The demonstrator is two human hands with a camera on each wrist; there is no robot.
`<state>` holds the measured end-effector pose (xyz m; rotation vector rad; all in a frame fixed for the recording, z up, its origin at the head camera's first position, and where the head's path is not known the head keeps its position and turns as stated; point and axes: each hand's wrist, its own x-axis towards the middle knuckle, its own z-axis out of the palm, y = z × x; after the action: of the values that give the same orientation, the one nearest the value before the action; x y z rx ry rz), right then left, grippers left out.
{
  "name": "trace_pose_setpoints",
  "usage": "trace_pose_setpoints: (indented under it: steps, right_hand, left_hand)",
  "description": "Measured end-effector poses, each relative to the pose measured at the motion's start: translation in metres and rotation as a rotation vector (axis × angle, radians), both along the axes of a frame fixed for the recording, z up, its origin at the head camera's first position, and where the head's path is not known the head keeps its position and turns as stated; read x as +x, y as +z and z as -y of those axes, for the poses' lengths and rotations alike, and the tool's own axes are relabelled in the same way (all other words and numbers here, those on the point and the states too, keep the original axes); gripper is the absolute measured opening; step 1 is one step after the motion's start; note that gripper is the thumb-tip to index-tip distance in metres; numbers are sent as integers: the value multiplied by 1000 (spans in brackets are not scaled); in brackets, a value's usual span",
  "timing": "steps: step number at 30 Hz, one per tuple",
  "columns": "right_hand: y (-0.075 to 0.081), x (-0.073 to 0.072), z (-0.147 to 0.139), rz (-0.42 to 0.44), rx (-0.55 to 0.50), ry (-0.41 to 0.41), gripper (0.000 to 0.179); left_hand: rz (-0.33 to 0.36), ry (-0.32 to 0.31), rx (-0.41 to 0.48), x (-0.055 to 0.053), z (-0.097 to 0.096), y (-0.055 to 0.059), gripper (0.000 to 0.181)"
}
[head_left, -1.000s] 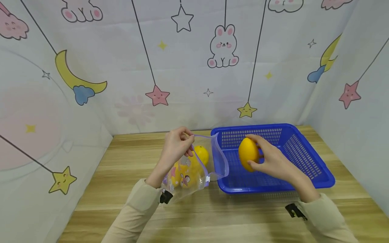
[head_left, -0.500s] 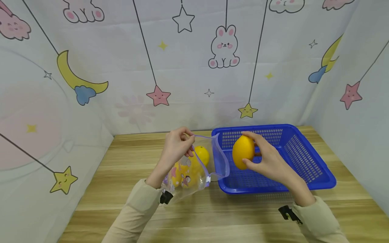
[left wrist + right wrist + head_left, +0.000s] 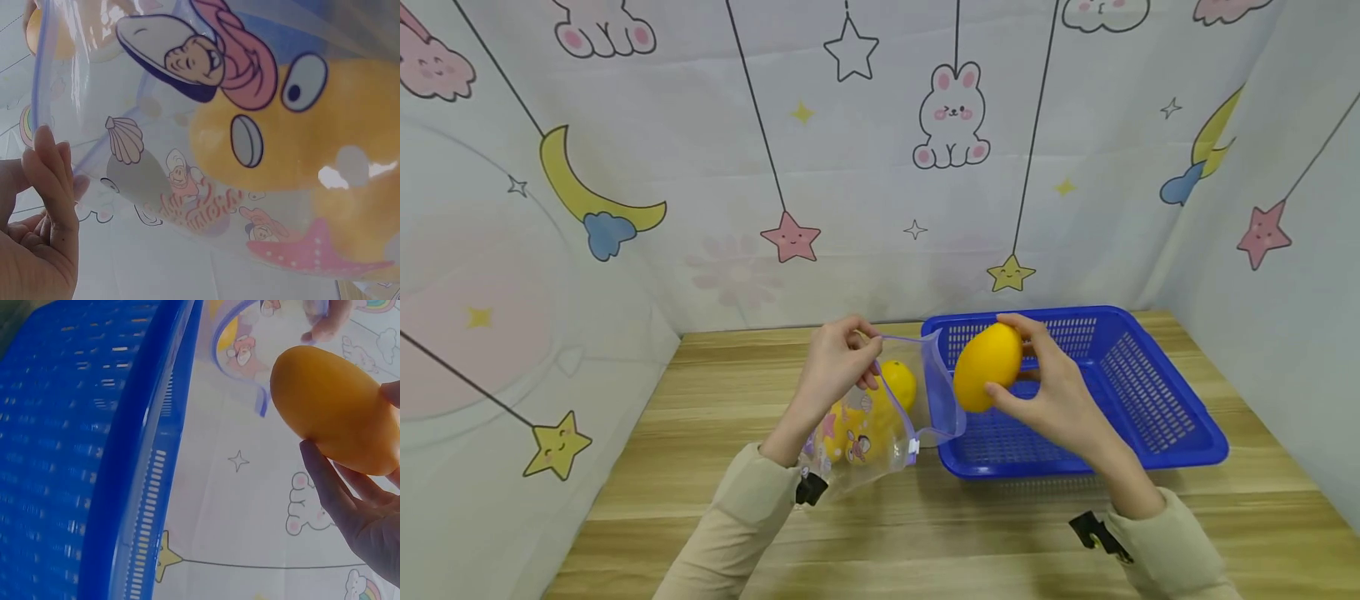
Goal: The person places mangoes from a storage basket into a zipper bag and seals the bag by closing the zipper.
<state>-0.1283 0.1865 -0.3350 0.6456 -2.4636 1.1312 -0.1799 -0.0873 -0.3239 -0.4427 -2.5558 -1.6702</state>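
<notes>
Shifted left since the earlier head frames: oval fruit (image 3: 988,367) and my right hand (image 3: 1052,392), now over the left part of the blue basket (image 3: 1213,452). Fruit leans more too, lower end to the left. My left hand (image 3: 838,354), the clear bag (image 3: 867,468) and the basket look unchanged

Head: right hand grips the oval fruit between thumb and fingers, beside the bag's mouth. Left hand pinches the bag's purple rim, mouth gaping toward the basket. Bagged fruit (image 3: 898,383), yellow, shows through the printed film. White zip slider (image 3: 913,446) at the near end of the rim. Bag and basket sit side by side on the wood-grain table (image 3: 925,542), bag overlapping the basket's left rim from this angle. Cartoon-printed cloth (image 3: 865,167) behind

Left wrist: bag film fills most of it, shell print (image 3: 125,140) and pink starfish print (image 3: 315,253) on it, big yellow shapes behind. Left fingers at the purple edge, part of the oval fruit at upper left

Right wrist: fruit tilted in my grasp, fingers against its lower side. Bag rim close to it, can't tell if they touch. Basket on the left, left hand at the top
</notes>
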Motion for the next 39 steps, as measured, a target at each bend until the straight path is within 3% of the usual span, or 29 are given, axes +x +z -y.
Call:
trace_pose_setpoints:
  steps: [16,39]
  right_hand:
    - [-16,-1,33,134,-66,72,74]
    - [-23,-9,55,225,67,194,69]
  left_hand:
    - [22,-17,-7,1,-3,-1,13]
    - [16,-13,-11,-1,-5,1,6]
